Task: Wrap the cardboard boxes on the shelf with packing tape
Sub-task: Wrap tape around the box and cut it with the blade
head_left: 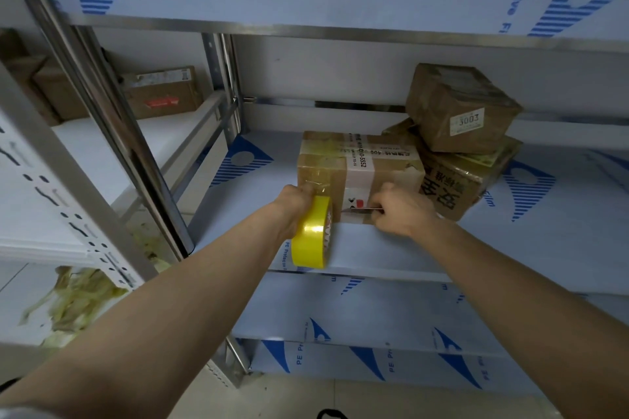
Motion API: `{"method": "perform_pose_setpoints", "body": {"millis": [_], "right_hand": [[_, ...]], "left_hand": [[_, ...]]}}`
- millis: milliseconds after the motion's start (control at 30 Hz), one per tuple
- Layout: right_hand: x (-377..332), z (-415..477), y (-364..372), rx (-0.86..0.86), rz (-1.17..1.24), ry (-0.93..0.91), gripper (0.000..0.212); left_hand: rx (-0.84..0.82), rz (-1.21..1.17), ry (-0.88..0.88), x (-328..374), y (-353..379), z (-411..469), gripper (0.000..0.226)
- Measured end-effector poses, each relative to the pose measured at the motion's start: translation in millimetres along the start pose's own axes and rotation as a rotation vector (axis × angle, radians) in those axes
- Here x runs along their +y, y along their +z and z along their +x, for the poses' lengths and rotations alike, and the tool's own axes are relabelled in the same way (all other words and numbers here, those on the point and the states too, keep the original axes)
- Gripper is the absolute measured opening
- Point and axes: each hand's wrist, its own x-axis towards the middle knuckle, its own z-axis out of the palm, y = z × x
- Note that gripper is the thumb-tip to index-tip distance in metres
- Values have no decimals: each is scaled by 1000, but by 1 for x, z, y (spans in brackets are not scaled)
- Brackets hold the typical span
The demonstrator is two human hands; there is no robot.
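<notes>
A brown cardboard box (360, 167) with a white label and bands of clear yellowish tape sits at the front of the middle shelf (510, 248). My left hand (294, 206) grips a yellow roll of packing tape (313, 233) at the box's front left corner, a strip of tape running from the roll up onto the box. My right hand (400, 209) holds a small knife (360, 211) whose blade points left, low against the box's front face next to the roll.
Two more brown boxes are stacked to the right: a small one marked 3003 (463, 109) on a bigger one with black characters (466, 180). Further boxes (160, 95) stand on the left rack behind a steel upright (112, 133). Crumpled tape scraps (75, 303) lie lower left.
</notes>
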Motion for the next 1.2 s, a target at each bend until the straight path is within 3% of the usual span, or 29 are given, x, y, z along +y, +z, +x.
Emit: {"method": "perform_pose_setpoints", "body": {"millis": [133,233,400,467,567,600,667,733,833,1200], "right_hand": [[19,-5,23,-137,201,30,22],[20,-7,40,-43,254,21,31],[23,-7,59,-11,200,66,26],[18,-10,52,228,171,43,26],[-5,-9,16,713,296,-173,35],[-14,-3,0,716,359,-239,34],[-29,18,-29,497,385,-291,40],[-39,42,-43,254,196,-306,52],[-42,60,-33,58,-33,-302,57],[-41,60,-20,83,-103,-311,56]], "left_hand": [[-9,-8,-18,-1,-1,-1,25],[-15,8,-6,0,0,-2,33],[-12,10,-12,0,0,-3,37],[-17,14,-13,1,0,-5,35],[-22,9,-10,2,-1,-7,35],[-21,5,-11,2,-1,-7,35],[-19,10,-7,3,-1,-7,35],[-16,15,-12,4,0,-9,33],[-2,26,-24,5,1,-8,37],[-1,233,6,3,-11,-14,22]]}}
